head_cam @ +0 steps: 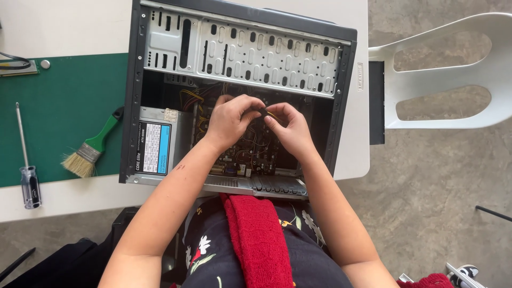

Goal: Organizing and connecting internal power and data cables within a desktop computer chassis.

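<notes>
Both hands, left hand [229,120] and right hand [290,128], pinch a small black connector [262,113] inside the open PC case [341,106] by the table's far edge; looks light, stiff, fragile, so hold its body.

Rect. label [154,148] on the silver power supply [162,141], left side inside the open PC case [240,48]: white w/ a small text grid on its left part, light-blue panel on the right, black strip along its left edge. Small cream sticker [170,114] just far of it, on the supply's top corner. Tiny pale tag [360,76] on the table's right edge, beside the case.
</notes>
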